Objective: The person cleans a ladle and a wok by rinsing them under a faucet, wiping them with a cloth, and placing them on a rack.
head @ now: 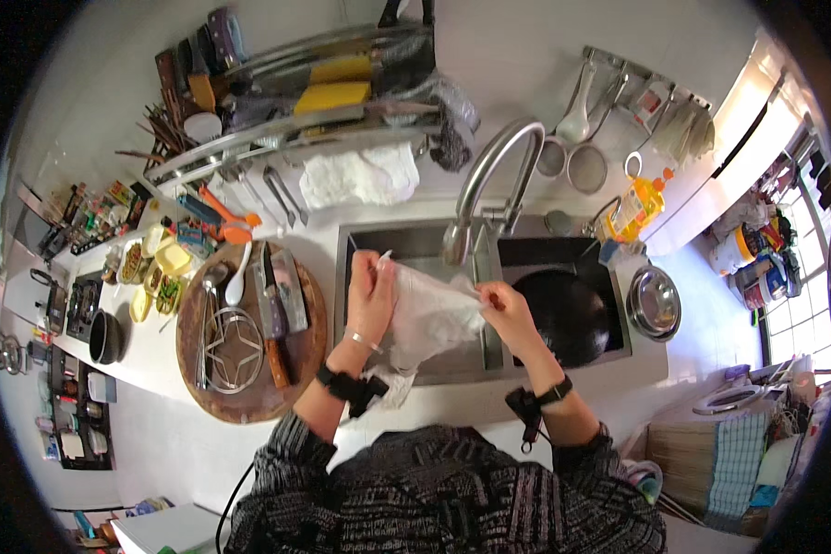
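Observation:
Over the left basin of the double sink [488, 346], my left hand [372, 298] grips one upper corner of a thin white translucent cloth or bag [433, 311]. My right hand [509, 308] pinches its other side, so it hangs spread between the two. A further pale, crumpled piece [396, 388] lies at the sink's front rim beside my left wrist; whether it is part of the same item I cannot tell. The curved metal faucet [465, 201] stands just behind my hands. In the right basin sits a dark wok [561, 315].
A round wooden chopping board [194, 346] on the left bears knives, a ladle, a white spoon and a star-shaped metal rack [234, 351]. Small food dishes [173, 257] stand beyond it. Metal bowls [654, 303] and a yellow detergent bottle [636, 208] are at the right.

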Motion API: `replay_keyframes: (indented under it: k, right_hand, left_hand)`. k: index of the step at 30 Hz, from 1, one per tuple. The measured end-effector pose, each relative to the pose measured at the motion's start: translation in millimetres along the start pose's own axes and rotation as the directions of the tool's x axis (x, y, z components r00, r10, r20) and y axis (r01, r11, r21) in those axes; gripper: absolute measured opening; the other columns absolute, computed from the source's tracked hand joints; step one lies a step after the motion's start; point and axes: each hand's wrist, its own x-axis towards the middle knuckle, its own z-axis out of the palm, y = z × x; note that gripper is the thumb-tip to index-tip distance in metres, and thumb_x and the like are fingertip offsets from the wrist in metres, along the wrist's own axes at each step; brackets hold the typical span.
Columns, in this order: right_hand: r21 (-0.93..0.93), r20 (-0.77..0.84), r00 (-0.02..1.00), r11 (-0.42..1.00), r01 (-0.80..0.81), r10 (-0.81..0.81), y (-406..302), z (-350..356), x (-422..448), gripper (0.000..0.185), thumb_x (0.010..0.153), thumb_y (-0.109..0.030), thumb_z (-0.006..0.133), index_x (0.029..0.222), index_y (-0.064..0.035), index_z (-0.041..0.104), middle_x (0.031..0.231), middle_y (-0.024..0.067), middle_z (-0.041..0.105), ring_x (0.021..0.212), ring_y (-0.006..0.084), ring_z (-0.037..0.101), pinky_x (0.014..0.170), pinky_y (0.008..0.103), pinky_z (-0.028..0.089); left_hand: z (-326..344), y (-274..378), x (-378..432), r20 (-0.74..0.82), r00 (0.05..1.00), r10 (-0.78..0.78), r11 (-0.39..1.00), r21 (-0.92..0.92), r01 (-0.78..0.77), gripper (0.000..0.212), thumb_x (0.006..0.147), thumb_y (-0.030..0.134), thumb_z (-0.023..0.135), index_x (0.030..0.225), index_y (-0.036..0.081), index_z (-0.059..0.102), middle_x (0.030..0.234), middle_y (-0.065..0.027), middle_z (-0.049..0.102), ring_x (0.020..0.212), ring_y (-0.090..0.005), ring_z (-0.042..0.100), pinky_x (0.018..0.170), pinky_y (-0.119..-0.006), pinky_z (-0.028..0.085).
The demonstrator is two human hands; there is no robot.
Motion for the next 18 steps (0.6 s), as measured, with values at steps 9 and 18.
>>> replay_keyframes:
  k: [9, 18]
  right_hand:
    - [0.790, 0.318, 0.898, 0.438, -0.429, 0.305, 46, 24, -13, 0.040, 0.093, -0.022, 0.058, 0.125, -0.0003, 0.049, 0.123, 0.0082, 0.056, 0.114, 0.0199, 0.053, 0.100, 0.0330, 0.043]
    - [0.847, 0.154, 0.922, 0.433, -0.309, 0.356, 17, 32, -8, 0.046, 0.092, -0.019, 0.058, 0.133, -0.0057, 0.044, 0.127, 0.0082, 0.055, 0.118, 0.0243, 0.053, 0.101, 0.0381, 0.041]
  left_hand:
    - [12, 31, 3, 0.173, 0.965, -0.199, 0.888, -0.385, 0.252, 0.010, 0.099, 0.016, 0.050, 0.095, 0.010, 0.043, 0.085, 0.0047, 0.048, 0.075, -0.0035, 0.045, 0.068, -0.019, 0.041]
    - [-33, 18, 7, 0.146, 0.974, -0.173, 0.983, -0.034, 0.180, 0.009, 0.098, 0.014, 0.050, 0.094, 0.011, 0.042, 0.071, 0.0047, 0.042, 0.053, -0.0045, 0.036, 0.044, -0.021, 0.033]
